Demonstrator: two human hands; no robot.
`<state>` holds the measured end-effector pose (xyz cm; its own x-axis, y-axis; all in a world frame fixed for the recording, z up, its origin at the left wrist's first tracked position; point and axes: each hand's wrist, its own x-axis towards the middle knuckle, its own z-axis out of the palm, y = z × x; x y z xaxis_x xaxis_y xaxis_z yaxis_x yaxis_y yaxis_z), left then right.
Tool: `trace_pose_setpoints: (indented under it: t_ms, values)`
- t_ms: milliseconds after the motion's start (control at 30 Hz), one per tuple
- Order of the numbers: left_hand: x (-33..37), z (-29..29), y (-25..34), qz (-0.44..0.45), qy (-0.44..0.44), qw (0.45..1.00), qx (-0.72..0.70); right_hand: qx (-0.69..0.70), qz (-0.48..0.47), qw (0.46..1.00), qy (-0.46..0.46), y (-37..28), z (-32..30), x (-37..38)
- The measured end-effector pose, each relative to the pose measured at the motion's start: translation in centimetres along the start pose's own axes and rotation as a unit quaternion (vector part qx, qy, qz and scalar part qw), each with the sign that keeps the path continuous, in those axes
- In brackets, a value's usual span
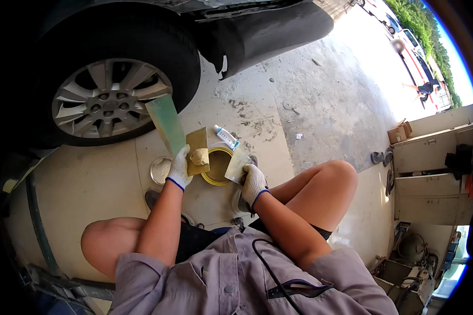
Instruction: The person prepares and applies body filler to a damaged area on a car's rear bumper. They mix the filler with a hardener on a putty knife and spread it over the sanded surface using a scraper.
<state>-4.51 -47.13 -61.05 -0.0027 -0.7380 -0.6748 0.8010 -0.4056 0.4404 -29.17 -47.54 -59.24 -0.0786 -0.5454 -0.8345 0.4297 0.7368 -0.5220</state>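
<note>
My left hand (179,169), in a white knit glove with a blue cuff, is closed on a yellowish putty board (196,140) that carries a lump of beige putty (198,157). A longer green flat sheet (166,122) sticks up from the same hand toward the wheel. In my right hand (254,184), gloved alike, is a flat pale putty scraper (235,167), its blade beside an open can with a yellow rim (215,182). Behind the can lies a white and blue tube (226,136). A round lid (159,170) rests on the floor to the left.
A car wheel with a silver rim (110,102) stands ahead on the left, below dark bodywork (278,39). Cabinets (425,176) line the right side, with a cardboard box (400,132) and shoes (382,157) nearby. Machinery (410,262) stands at the lower right.
</note>
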Motion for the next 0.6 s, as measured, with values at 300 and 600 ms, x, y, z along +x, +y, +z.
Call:
trace_pose_setpoints:
  t_ms: [300, 600]
  values:
    - [0.9, -3.8, -7.5, -0.127, -0.048, 0.990, 0.047, -0.059, -0.143, 0.988, -0.021, -4.7, 1.7, 6.4]
    - [4.5, -3.7, -0.6, -0.037, -0.018, 0.998, -0.049, -0.169, -0.166, 0.971, -0.012, -5.0, -0.1, 10.6]
